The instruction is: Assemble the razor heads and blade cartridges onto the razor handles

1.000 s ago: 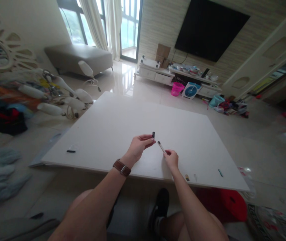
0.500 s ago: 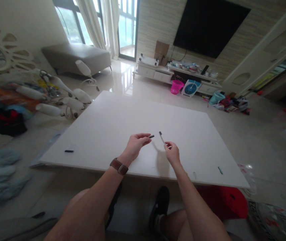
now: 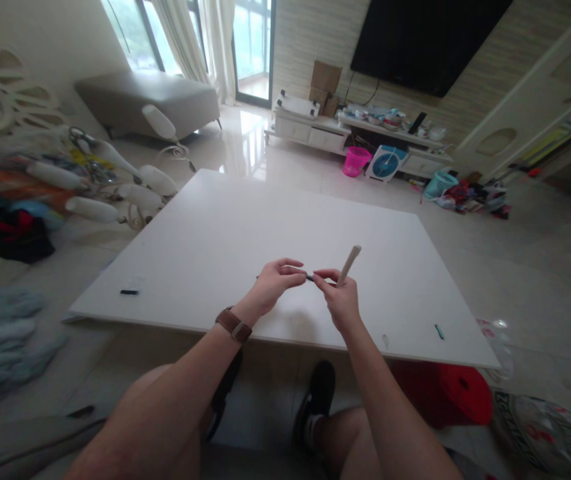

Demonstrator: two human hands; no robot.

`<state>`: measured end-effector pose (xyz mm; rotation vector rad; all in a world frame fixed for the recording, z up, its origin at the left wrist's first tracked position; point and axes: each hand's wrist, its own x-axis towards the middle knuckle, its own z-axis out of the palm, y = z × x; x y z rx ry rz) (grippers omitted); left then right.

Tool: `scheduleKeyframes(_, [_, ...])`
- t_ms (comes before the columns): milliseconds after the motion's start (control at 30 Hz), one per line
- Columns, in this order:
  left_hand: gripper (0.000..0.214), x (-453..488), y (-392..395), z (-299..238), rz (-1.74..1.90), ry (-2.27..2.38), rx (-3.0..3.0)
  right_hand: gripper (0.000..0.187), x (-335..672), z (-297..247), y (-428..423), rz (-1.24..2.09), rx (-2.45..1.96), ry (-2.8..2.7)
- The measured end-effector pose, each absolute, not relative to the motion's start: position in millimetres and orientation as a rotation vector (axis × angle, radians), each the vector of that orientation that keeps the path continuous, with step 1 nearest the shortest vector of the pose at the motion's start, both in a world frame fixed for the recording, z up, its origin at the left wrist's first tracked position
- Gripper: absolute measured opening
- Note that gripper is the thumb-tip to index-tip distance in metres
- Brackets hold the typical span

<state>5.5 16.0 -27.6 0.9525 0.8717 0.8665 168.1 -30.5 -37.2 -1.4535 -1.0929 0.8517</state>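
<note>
My left hand [image 3: 278, 283] is closed in a pinch on a small dark cylindrical piece [image 3: 309, 277]. The fingertips of my right hand [image 3: 340, 297] meet the piece from the other side, above the white table [image 3: 245, 220]. A slim pale stick [image 3: 349, 264] is also gripped in my right hand and points up and away from me; its lower end is hidden by the fingers. What exactly the dark piece is, I cannot make out.
On the table lie a small black bar [image 3: 129, 292] at left, a small green item [image 3: 439, 331] and a clear one [image 3: 385, 341] at right. A lamp with several white shades [image 3: 138, 197] stands left. A red object [image 3: 460, 393] is below the right edge.
My hands have come together at the dark piece. The pale stick, which had its dark tip pointing up-left, now leans up-right with a pale end showing. The view has shifted slightly.
</note>
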Motion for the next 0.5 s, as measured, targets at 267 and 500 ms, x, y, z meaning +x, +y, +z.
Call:
scheduleKeyframes(267, [0.025,16.5,9.2,-33.9,0.831,0.771,0.905,0.04,163.2,-43.9,-31.7,0.762,-1.458,-0.982])
scheduleKeyframes(500, [0.024,19.4,8.9,-31.3,0.888,0.822,0.897,0.036,164.5,-40.4,-31.1,0.814,-1.446,-1.049])
